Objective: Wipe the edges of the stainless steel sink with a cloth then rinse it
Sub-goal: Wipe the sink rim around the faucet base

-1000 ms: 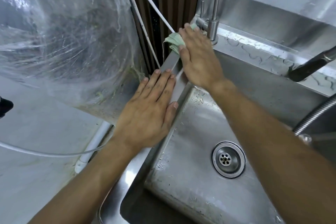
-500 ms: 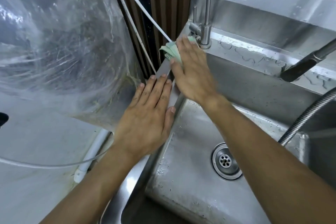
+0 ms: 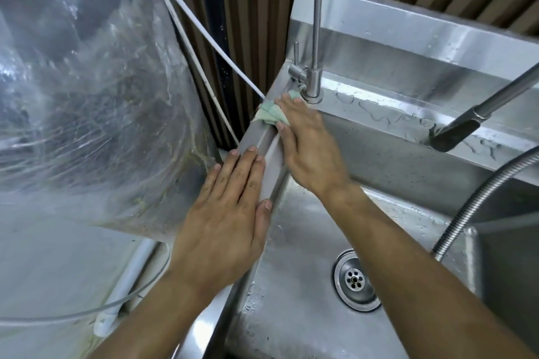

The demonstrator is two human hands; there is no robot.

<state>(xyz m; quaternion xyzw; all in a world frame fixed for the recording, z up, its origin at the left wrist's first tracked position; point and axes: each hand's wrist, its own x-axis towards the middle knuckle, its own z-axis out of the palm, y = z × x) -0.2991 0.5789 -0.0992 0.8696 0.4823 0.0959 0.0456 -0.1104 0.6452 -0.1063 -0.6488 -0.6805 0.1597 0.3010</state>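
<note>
My right hand [image 3: 309,148], fingers flat, presses the green cloth [image 3: 269,116] onto the sink [image 3: 294,285] rim's back-left corner, beside the faucet [image 3: 313,79]. My left hand [image 3: 230,213] rests flat, empty, on the left rim.

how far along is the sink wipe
Done: nothing clearly. In hand: the right hand presses the cloth on the left rim, far corner by the tap; the left hand rests flat on that rim. Left: likely the back ledge, beaded with drops, and rinsing; no water runs.

Brushed wet steel sink [image 3: 388,160], soft green cloth [image 3: 269,116], glossy plastic sheet [image 3: 96,102].
</note>
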